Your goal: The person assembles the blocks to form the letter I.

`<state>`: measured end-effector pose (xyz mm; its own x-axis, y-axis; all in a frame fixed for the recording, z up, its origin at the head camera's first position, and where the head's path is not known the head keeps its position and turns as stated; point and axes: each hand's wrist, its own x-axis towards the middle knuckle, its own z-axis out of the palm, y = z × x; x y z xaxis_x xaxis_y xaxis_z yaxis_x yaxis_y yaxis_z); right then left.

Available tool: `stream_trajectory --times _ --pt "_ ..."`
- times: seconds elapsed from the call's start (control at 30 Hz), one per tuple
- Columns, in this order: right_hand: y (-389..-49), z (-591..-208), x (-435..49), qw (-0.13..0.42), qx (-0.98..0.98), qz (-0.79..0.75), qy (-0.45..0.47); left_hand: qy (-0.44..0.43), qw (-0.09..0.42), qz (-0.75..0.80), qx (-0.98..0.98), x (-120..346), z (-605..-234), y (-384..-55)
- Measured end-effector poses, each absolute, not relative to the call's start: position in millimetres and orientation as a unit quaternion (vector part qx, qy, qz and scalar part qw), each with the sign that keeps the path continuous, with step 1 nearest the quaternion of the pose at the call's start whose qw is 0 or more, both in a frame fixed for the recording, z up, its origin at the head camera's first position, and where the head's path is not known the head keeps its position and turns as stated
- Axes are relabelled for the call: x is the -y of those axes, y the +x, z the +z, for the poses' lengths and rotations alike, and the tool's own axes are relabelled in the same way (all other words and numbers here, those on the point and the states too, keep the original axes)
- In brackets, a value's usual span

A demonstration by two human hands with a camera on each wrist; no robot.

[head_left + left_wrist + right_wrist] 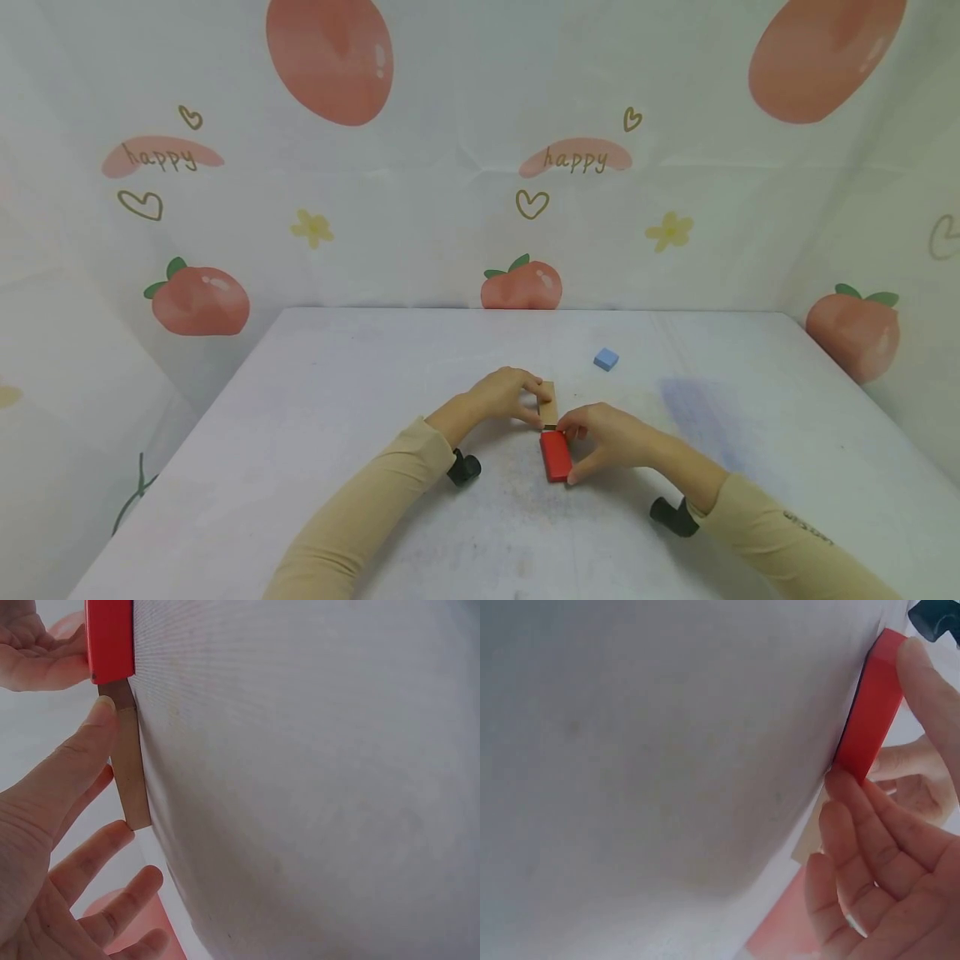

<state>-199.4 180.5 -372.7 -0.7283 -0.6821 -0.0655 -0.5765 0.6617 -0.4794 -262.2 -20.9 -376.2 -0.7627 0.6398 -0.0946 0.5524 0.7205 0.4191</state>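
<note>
A red rectangular block [556, 457] lies on the table end to end with a tan wooden block [549, 406]. My left hand [512, 395] pinches the wooden block by its two ends, thumb at the near end and index fingertip at the far one, as the left wrist view shows. Its other fingers spread free. My right hand [617, 437] holds the red block lengthwise, thumb on the near end and fingertips at the far end beside the wooden block. In the left wrist view the red block [110, 641] is right at the wooden block's darker end [118, 694].
A small blue block [606, 359] sits farther back on the white table [337, 400], right of the wooden block. Black wrist cameras [464, 468] hang below both sleeves. Behind the table rises a cloth [420, 208] printed with peaches.
</note>
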Motion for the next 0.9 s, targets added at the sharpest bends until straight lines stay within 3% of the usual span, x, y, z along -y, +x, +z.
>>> stream_trajectory --times 0.37,0.9 --pt "-195.8 -374.5 -174.2 0.096 -0.92 -0.19 -0.33 0.325 0.115 0.181 -0.921 21.1 -375.9 -261.5" --pt "-196.1 -373.0 -182.1 0.111 -0.915 -0.215 -0.323 0.335 0.112 0.179 -0.918 22.0 -373.4 -260.7"
